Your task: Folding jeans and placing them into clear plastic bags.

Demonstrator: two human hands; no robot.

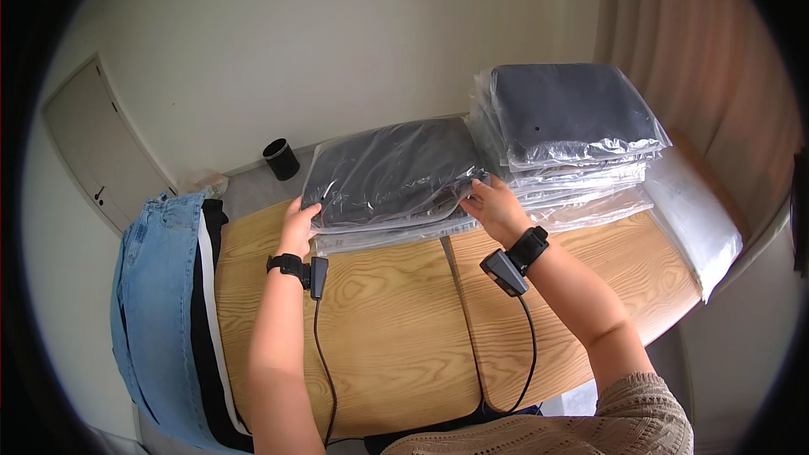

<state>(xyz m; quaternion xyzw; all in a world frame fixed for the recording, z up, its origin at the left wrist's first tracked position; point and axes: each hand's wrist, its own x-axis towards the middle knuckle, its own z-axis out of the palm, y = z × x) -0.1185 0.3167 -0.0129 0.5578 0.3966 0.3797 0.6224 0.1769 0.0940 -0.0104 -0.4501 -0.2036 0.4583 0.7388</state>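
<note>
A dark folded garment in a clear plastic bag lies at the far side of the table, on top of at least one more flat clear bag. At its near left corner, my left hand grips the edge with the thumb on top. My right hand pinches the plastic at the near right corner between thumb and fingers. Just to the right stands a higher stack of bagged dark garments, its plastic edges sticking out in layers. The fingers beneath the bag are partly hidden.
Blue jeans and black and white clothing hang over the wooden table's left end. Flat clear bags lie at the right end. Cables run from both wrist devices toward me. A black bin stands beyond the table.
</note>
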